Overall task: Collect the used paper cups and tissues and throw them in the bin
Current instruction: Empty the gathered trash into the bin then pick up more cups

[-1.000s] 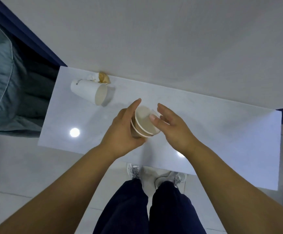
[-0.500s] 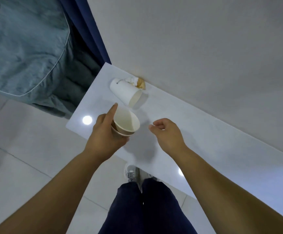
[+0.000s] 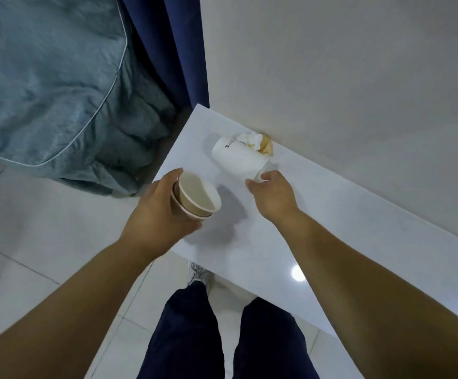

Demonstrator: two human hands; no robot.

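Surface: I see a glossy white table (image 3: 359,214) against a wall.
Left hand (image 3: 156,217): wrapped round two nested brown paper cups (image 3: 197,198), mouths up.
White paper cup (image 3: 236,157): lying sideways by the wall, mouth toward me.
Right hand (image 3: 273,195): fingers at its rim; I cannot tell if they grip.

Two nested brown cups (image 3: 196,198), one white cup (image 3: 237,157) (three cups altogether), one crumpled tissue (image 3: 251,139).
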